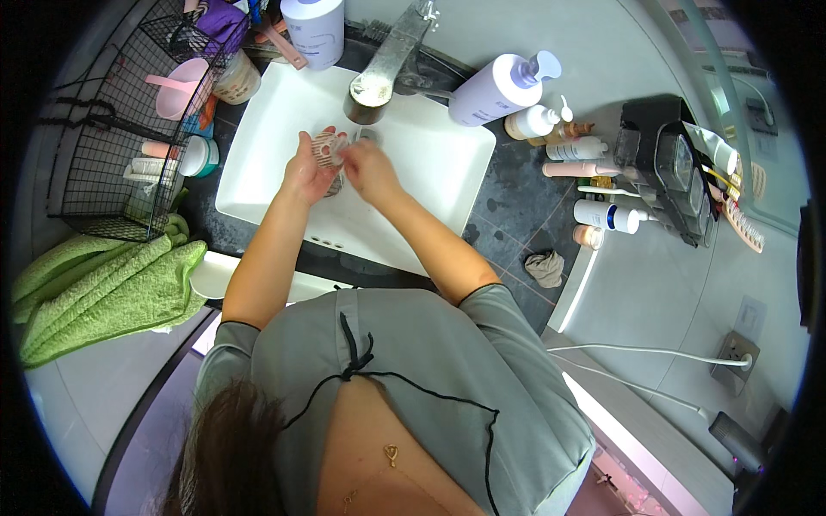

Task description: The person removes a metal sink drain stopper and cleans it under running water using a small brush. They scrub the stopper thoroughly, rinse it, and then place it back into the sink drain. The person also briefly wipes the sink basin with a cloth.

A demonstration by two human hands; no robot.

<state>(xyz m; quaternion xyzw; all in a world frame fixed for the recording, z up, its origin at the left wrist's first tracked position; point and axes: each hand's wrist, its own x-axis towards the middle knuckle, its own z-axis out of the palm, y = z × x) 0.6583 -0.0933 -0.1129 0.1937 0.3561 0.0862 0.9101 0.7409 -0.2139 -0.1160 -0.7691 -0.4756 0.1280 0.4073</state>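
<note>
Over the white sink basin (445,193) my left hand (306,169) is palm up, cupped around a small brown-and-white striped item (326,148), perhaps a cloth or puff. My right hand (371,171) meets it from the right, its fingertips pinching a pale, partly blurred edge of that item. Another striped piece (334,187) shows just below the left fingers; whether it joins the held one cannot be told. Behind both hands stands the metal faucet (387,64), its spout end over the basin. The drain is partly hidden by the right hand.
Pump bottles (493,90) and smaller bottles (581,148) line the right and back. On the left are a black wire basket (110,148), a pink scoop (181,90) and a green towel (116,290). A crumpled grey cloth (545,267) lies on the dark tiled counter (510,187).
</note>
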